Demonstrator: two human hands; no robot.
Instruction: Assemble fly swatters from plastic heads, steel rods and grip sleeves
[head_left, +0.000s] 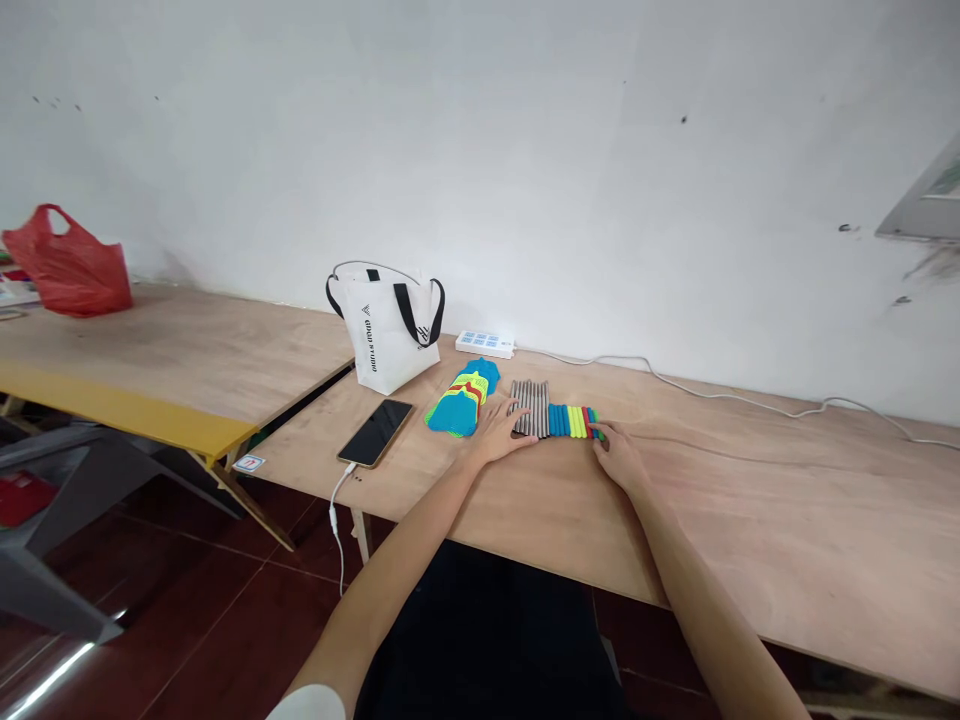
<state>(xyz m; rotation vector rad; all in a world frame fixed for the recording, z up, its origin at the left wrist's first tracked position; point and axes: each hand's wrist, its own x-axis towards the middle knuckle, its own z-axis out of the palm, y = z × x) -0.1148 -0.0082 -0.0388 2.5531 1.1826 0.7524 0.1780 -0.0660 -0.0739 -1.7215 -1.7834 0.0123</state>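
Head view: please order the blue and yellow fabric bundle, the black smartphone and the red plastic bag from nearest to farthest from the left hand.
1. Blue and yellow fabric bundle, just left of the left hand.
2. Black smartphone, further left.
3. Red plastic bag, at the far left.

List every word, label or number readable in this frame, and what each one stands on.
"STUDIO": black vertical print on the white fabric tote bag; the short word before it is too blurred to read.
Small white sticker with a red mark at the wooden table edge: too small to read.
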